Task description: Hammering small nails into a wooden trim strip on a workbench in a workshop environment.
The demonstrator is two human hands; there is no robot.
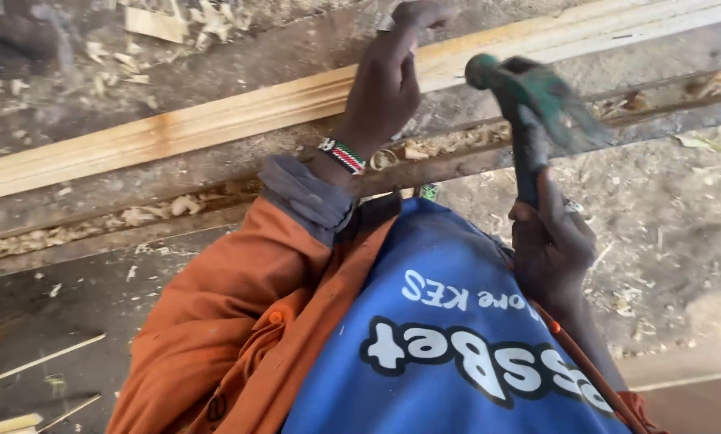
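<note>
A long pale moulded wooden strip (215, 120) runs across a dusty workbench. My left hand (388, 76) rests at its far edge near the middle, fingers pinched together as if on something small; what it pinches is hidden. My right hand (549, 241) grips the handle of a green-headed claw hammer (529, 96), raised above the strip, head blurred. A beaded wristband (343, 155) sits on my left wrist. My orange sleeve and blue vest fill the lower frame.
Wood shavings (425, 149) lie in a groove along the bench's edge. More chips and an offcut (155, 24) are scattered beyond the strip. Thin wooden slats (39, 362) lie at lower left. Bare dirt floor (682, 233) is at the right.
</note>
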